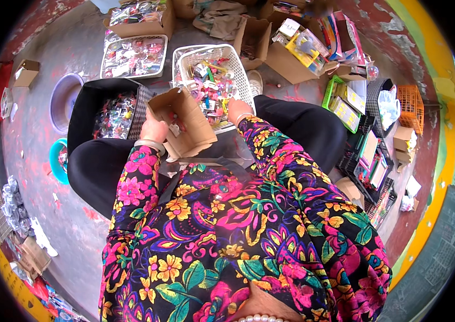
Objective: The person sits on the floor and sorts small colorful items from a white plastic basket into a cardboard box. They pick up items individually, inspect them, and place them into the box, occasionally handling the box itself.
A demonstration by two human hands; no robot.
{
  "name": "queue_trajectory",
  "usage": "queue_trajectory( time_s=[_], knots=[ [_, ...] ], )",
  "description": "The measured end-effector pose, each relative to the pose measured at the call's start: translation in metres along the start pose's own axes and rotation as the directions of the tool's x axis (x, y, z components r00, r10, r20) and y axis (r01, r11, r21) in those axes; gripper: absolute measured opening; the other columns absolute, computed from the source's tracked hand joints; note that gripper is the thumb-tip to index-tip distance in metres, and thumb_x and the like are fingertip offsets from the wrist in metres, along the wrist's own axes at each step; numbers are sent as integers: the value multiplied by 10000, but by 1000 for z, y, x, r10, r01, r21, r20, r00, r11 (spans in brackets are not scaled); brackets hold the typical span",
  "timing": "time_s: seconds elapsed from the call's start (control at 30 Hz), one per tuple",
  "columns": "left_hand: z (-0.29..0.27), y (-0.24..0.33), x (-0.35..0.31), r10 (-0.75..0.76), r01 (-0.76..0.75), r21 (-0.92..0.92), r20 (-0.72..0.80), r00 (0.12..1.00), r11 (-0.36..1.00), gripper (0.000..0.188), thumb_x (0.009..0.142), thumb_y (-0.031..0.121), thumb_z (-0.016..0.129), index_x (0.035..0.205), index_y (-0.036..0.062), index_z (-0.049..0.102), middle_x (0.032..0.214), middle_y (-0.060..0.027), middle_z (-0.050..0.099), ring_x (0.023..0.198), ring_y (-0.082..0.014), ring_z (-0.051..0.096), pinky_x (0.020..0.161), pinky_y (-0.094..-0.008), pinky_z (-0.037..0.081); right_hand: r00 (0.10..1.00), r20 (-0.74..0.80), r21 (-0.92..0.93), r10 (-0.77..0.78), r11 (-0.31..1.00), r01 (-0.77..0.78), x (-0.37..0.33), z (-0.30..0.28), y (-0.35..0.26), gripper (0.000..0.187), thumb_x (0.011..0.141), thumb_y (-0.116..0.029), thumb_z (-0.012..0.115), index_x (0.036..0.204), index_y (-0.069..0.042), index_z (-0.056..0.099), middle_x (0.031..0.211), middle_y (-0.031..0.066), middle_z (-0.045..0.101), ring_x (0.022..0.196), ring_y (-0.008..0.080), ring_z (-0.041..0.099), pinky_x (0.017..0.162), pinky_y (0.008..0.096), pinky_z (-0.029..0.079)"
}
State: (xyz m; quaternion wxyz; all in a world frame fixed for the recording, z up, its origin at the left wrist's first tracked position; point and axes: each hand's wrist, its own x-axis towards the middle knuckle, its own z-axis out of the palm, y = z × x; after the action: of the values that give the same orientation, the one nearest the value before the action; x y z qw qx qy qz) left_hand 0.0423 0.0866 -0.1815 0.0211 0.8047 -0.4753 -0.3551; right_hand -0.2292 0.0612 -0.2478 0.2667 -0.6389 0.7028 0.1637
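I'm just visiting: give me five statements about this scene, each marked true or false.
1. The left hand holds a cardboard box. True.
2. The right hand lies on the floor. False: the right hand is at the white basket's near right corner.
3. The orange crate stands to the right of the green basket. True.
4. The purple basin stands on the right. False: the purple basin is on the left.
5. The sleeves are plain white. False: the sleeves are flowery.

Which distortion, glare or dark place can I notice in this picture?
Head view: the yellow wall stripe bends near the picture's edge; head view: whitish glints lie on plastic packets in the left white tray; head view: the black box lining shows little detail, while the cardboard carton in the left hand looks fairly sharp.
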Motion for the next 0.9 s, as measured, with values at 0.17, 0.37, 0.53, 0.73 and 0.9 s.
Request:
queue_trajectory(
  time_s=[0.17, 0.37, 0.53, 0.73, 0.9],
  knots=[
    [-2, 1, -5, -9, 9, 16, 10, 1000, 1000, 496, 739, 178, 535, 1188, 19, 394, 1042, -254, 549, 991, -378, 520, 860, -418, 410, 999, -16, 4, -31, 1000, 31, 13, 11, 6, 277, 709, -165, 616, 929, -4, 572, 901, 181, 614, 861, 302, 599, 747, 375, 477],
    [3, 0, 4, 15, -17, 50, 57, 998, 999, 602, 752, 192, 501, 1277, 30, 253, 1058, -253, 545, 997, -362, 530, 867, -410, 411, 928, 333, 672, -165, 732, -111, 36, -22, 32, 267, 699, -124, 621, 948, -31, 593, 838, 113, 622, 777, 230, 610, 663, 334, 493],
    [3, -2, 3, -5, 5, -6, 22, 1000, 1000, 505, 740, 158, 515, 1206, 27, 372, 1040, -249, 553, 983, -375, 527, 861, -416, 411, 805, 179, 957, -565, -90, -276, -2, -74, 22, 442, 755, -58, 615, 1171, -79, 469, 887, 39, 598, 800, 152, 588, 731, 291, 476],
    [3, -6, 8, 7, -13, 65, 97, 995, 998, 630, 752, 197, 504, 1285, 0, 234, 1082, -259, 532, 1014, -359, 527, 882, -399, 403, 740, -5, 935, -672, -265, -235, -17, -89, 8, 488, 740, -31, 627, 1194, -59, 452, 957, 32, 578, 864, 151, 575, 755, 274, 464],
    [3, -5, 7, 12, -18, 54, 99, 995, 998, 626, 754, 198, 504, 1283, -3, 238, 1089, -260, 527, 1019, -356, 526, 883, -397, 402, 803, -52, 969, -594, -225, -104, -5, -85, 5, 394, 729, -7, 623, 1100, -34, 494, 929, 28, 574, 846, 131, 567, 754, 261, 462]
  ],
)
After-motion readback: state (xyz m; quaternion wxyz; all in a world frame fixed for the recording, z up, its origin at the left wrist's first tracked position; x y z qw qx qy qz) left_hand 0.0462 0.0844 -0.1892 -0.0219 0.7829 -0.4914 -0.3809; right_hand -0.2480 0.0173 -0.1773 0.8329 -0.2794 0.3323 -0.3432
